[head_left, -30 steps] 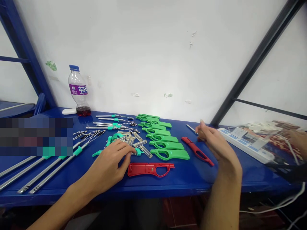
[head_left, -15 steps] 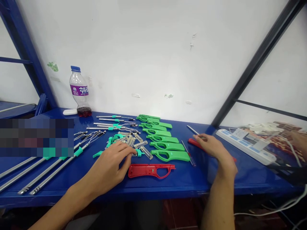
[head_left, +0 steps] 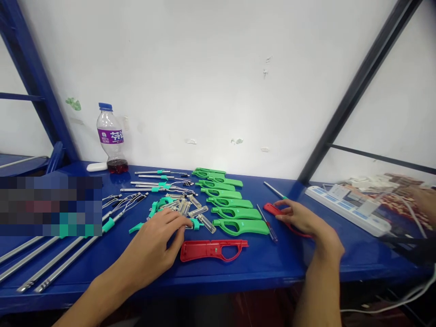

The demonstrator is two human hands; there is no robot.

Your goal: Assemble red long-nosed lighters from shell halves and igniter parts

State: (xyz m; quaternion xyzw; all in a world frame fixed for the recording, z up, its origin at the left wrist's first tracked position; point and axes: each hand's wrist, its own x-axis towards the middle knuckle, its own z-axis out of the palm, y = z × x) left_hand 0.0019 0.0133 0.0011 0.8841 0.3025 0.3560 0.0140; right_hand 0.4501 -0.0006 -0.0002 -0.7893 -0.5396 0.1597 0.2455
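My left hand (head_left: 163, 238) is closed in a pinch at the near edge of the pile of clear tanks (head_left: 199, 211) and teal parts (head_left: 156, 206); what its fingertips hold is hidden. Below them lies a red half-shell (head_left: 213, 250) with its hollow side up. My right hand (head_left: 303, 218) has its thumb and fingers at a second red shell (head_left: 272, 209), which lies on the table at the right. A metal rod (head_left: 273, 190) with a teal end lies just beyond that hand. Between the hands is a screwdriver (head_left: 272, 232).
Green shells (head_left: 250, 226) form a column mid-table (head_left: 238, 277). Metal rods with wires (head_left: 80, 254) lie left. A bottle (head_left: 112, 141) and a white object (head_left: 96, 167) stand by the wall; a power strip (head_left: 347, 211) is right. Another person's hand (head_left: 425, 204) shows far right.
My right hand has moved from over the rod's near end to the second red shell, whose upper end now shows more. My left hand stays at the pile. The view has shifted slightly.
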